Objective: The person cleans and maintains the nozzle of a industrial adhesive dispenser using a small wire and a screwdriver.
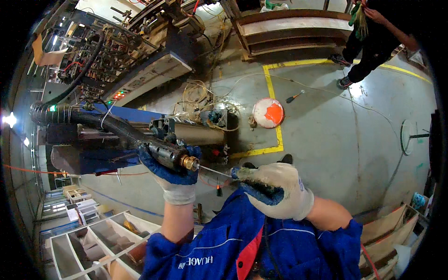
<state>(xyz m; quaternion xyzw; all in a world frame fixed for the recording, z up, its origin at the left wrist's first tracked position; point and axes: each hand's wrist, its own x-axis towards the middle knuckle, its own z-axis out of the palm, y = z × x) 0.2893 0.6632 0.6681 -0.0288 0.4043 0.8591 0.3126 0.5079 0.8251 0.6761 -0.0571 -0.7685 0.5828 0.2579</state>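
Observation:
A black cylindrical tool head (161, 150) with a brass nozzle (189, 162) sits at the end of a thick black hose (116, 126). My left hand (172, 175), in a white glove with a blue palm, is wrapped round the cylinder just behind the nozzle. A thin straight metal rod (214, 171) runs from my right hand (275, 190) to the nozzle's front, its tip at or in the opening. Closed round the rod's other end, my right hand wears a similar stained glove. Whether the rod has a handle is hidden inside that fist.
Beyond the hose stands a machine (126, 88) with a lit button panel. On the floor are a white bucket (268, 113) with an orange patch, a brush (295, 96) and loose cables. A person (373, 46) stands at far right. Divided shelving (100, 238) is near left.

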